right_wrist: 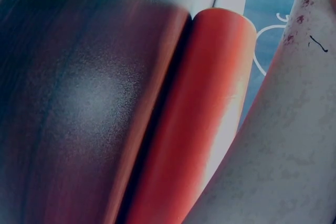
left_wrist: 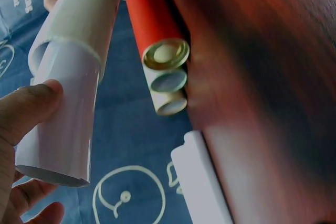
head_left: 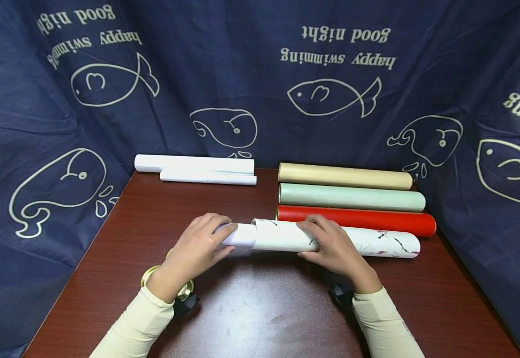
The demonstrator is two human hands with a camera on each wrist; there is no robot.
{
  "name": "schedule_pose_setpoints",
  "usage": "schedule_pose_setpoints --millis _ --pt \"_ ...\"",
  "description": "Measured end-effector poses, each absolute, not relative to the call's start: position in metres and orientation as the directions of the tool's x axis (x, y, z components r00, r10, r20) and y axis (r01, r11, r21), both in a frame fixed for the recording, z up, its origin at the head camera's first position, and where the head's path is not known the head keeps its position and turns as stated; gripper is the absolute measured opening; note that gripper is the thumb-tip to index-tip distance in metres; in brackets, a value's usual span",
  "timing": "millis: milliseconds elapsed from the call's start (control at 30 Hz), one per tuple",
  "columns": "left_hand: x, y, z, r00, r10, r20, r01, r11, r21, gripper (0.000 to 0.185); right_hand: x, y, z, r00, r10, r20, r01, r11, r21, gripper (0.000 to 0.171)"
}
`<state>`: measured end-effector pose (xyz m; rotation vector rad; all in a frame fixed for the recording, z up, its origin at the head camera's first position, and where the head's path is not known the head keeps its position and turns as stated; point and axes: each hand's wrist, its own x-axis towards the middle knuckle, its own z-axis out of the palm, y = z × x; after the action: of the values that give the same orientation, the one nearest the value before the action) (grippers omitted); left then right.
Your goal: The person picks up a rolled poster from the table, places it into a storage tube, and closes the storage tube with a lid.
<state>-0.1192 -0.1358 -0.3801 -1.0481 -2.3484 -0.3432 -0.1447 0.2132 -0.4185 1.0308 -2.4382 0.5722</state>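
A smooth white paper roll [head_left: 238, 234] is gripped by the left hand [head_left: 197, 248]; the speckled cardboard tube [head_left: 376, 242] around it is gripped by the right hand [head_left: 331, 247].

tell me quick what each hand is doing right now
Left hand: grips the plain white rolled paper sticking out of the tube.
Right hand: holds the white patterned cardboard tube on the table.

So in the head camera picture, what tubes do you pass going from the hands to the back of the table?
White patterned tube → red tube → pale green tube → gold-tan tube.
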Motion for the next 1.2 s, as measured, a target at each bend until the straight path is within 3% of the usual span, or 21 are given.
schedule_pose_setpoints --millis 200,533,767,1200 --pt "-0.123 -0.12 -0.383 -0.546 0.615 0.569 0.789 0.606 0.102 0.044 -0.145 0.212 -0.419 -0.622 -0.567 0.54 -0.75 0.63 -0.202 0.068" --pt "-0.129 -0.104 -0.387 -0.526 0.65 0.548 0.822 0.554 0.132 0.034 -0.144 0.213 -0.42 -0.625 -0.564 0.54 -0.745 0.638 -0.196 0.068" --pt "-0.13 -0.11 -0.385 -0.51 0.636 0.579 0.834 0.531 0.151 0.037 -0.144 0.214 -0.42 -0.621 -0.566 0.542 -0.746 0.639 -0.189 0.069" --pt "-0.131 -0.131 -0.385 -0.553 0.589 0.589 0.814 0.534 0.23 0.041 -0.144 0.215 -0.42 -0.617 -0.561 0.552 -0.748 0.637 -0.188 0.069"
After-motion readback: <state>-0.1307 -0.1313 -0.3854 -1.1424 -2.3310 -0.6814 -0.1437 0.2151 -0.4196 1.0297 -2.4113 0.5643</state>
